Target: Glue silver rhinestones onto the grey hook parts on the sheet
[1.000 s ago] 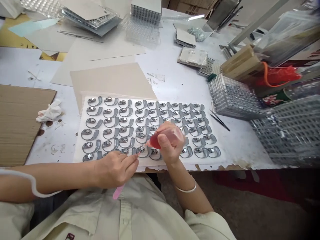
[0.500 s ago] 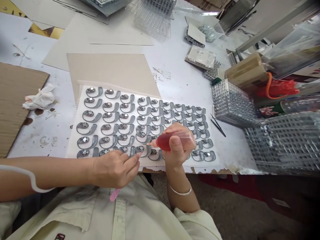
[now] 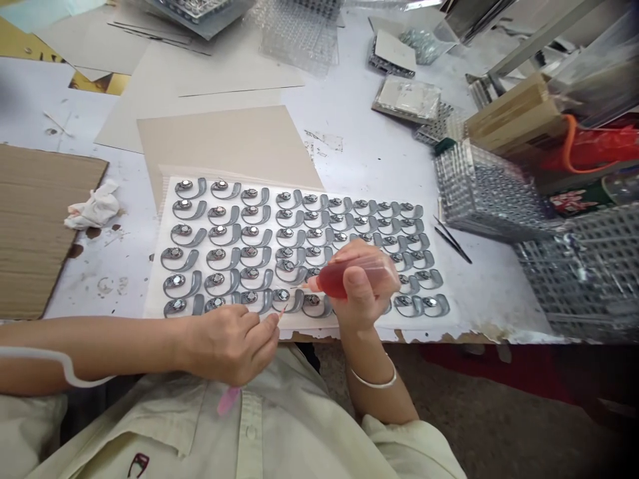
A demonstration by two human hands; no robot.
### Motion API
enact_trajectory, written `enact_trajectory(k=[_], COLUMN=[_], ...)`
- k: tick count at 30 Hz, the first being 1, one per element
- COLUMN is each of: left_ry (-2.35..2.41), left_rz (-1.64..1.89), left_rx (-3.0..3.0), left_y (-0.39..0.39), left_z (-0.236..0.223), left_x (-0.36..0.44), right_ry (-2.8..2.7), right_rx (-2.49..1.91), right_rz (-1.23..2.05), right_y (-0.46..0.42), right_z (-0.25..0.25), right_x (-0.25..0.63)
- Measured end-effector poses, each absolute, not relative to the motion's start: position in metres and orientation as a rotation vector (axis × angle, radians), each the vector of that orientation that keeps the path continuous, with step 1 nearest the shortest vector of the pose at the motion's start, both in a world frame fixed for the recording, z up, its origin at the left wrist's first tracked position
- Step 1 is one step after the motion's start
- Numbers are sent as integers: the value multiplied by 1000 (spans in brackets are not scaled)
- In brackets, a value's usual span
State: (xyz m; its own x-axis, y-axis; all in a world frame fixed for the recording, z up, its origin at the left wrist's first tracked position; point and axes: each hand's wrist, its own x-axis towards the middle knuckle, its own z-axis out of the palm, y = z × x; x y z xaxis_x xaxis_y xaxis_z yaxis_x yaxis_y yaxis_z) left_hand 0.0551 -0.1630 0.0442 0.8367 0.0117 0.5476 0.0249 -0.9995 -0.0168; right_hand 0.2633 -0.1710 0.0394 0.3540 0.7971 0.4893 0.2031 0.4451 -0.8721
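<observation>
Right grip (image 3: 362, 293) closed round red squeeze bottle (image 3: 332, 279), left grip (image 3: 227, 346) pinching pink stick (image 3: 228, 400), above white sheet edge (image 3: 439, 323)

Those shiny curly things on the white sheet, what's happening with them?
A person is working over rows of shiny grey curved pieces laid out on a white sheet. Their right hand holds a red squeeze bottle, its tip close above the pieces. Their left hand pinches a thin pink stick, whose fine end points at the pieces nearby.
</observation>
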Motion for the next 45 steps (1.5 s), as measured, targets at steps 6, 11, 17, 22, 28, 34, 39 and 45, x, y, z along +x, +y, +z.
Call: enact_trajectory(k=[6,11,17,22,28,34,39,45], left_ry=[-150,-145,-95,-98,-83,-91,-118,-139], left_rz=[-914,-861,-780,-787,-794,-792,-823,-827], left_rx=[-2980,-2983,-2986,-2989,-3014,-3035,-3044,-3058], left_y=[-162,-163,-162,-162,-162,-161,-160,-159], left_z=[41,39,42,39,36,34,32,33], left_x=[53,54,54,54,53,53,54,55], right_ry=[-1277,-1358,-1471,-1530,-1515,-1482,-1490,-1512], right_rx=[-1083,-1115,-1100,-1103,-1130,-1135,-1130,-1119], right_rz=[544,537,568,578,582,586,574,550], right_y=[-173,-172,-169,-168,-168,-168,-168,-168], right_z=[37,34,37,40,37,36,37,36], right_x=[259,258,253,251,251,250,250,251])
